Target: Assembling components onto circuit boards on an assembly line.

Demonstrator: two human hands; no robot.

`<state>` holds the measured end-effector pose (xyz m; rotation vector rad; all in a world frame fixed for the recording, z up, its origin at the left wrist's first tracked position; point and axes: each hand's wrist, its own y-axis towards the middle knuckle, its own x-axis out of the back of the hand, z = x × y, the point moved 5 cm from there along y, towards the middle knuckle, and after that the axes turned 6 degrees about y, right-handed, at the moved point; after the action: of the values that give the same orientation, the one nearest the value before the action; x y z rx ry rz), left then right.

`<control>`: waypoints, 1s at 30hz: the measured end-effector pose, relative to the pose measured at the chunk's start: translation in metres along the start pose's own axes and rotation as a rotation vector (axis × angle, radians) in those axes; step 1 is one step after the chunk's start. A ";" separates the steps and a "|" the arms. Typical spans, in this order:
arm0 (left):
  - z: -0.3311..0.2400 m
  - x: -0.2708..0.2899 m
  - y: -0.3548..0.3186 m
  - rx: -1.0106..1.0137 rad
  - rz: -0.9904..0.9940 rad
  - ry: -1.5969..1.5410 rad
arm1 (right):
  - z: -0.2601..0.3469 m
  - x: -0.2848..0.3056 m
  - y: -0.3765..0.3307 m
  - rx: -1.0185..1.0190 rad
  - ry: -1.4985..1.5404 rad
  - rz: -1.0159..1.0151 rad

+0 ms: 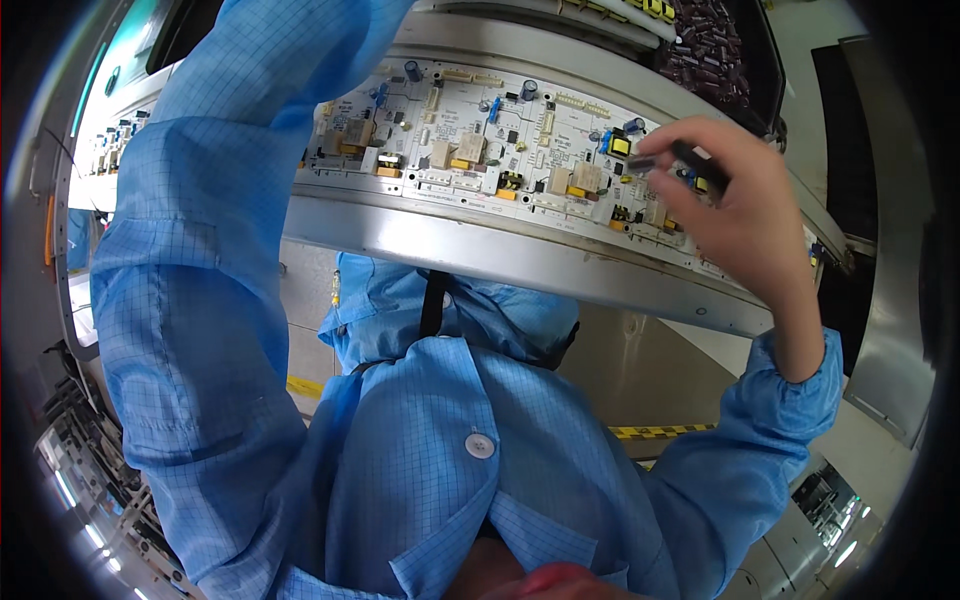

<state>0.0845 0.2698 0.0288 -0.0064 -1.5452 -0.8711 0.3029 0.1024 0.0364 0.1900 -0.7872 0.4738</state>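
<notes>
My right hand [735,195] is bent over the right part of a row of circuit boards [475,190]. Its thumb and forefinger pinch a small dark cylindrical capacitor [642,163], somewhat blurred. Another dark piece [700,168] shows inside the curled fingers, partly hidden. Just left of the fingertips a yellow-and-black transformer [620,146] stands on a board beside a dark upright capacitor [634,125]. My left arm, in a blue checked sleeve [200,180], reaches up across the boards and past the upper edge, so the left hand is out of sight.
A metal rail [430,232] runs along the near side of the boards. At the upper right a dark bin [768,75] holds a heap of dark capacitors [708,55]. Yellow-and-black parts [655,10] lie in a white holder beside it. More boards [115,145] appear at the far left.
</notes>
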 end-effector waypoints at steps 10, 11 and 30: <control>-0.001 0.010 -0.006 0.010 0.168 -0.022 | -0.010 -0.017 -0.007 0.153 -0.154 0.023; -0.002 0.017 -0.009 -0.018 0.095 -0.039 | -0.008 -0.018 -0.007 0.156 -0.160 0.027; -0.073 0.086 -0.047 0.055 0.313 -0.717 | -0.015 -0.022 -0.015 0.191 -0.265 0.091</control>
<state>0.1067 0.1575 0.0714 -0.5592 -2.1558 -0.5966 0.3062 0.0873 0.0101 0.4018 -1.0124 0.6183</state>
